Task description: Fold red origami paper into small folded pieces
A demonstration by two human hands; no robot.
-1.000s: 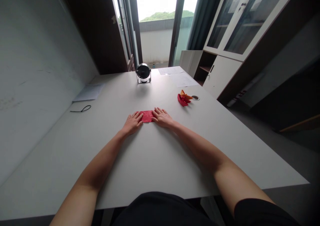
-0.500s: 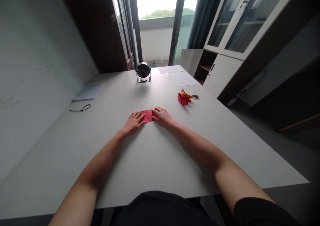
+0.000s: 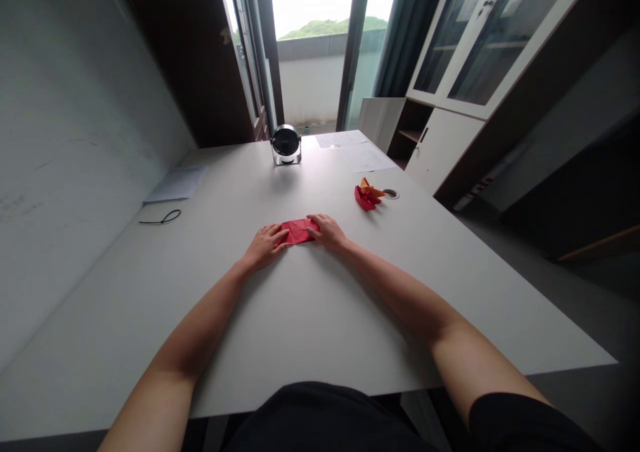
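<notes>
A folded red sheet of paper (image 3: pixel 299 231) lies flat on the white table, with crease lines across its middle. My left hand (image 3: pixel 266 244) rests over its left end, fingers stretched out and thumb apart, covering that end. At the right end, my right hand (image 3: pixel 327 232) touches the paper with fingers and thumb spread, having slid a little off it. Farther right stand a red folded-paper figure (image 3: pixel 367 199) and an orange one (image 3: pixel 373 191), touching each other.
A round black device on a silver stand (image 3: pixel 287 145) is at the table's back. Paper sheets (image 3: pixel 367 157) lie back right, more papers (image 3: pixel 176 183) at the left wall. A black cable tie (image 3: pixel 163 220) lies left. A cable hole (image 3: pixel 391 194) is beside the figures.
My right hand has shifted slightly right, uncovering more of the red paper's right end. My left hand has barely moved.
</notes>
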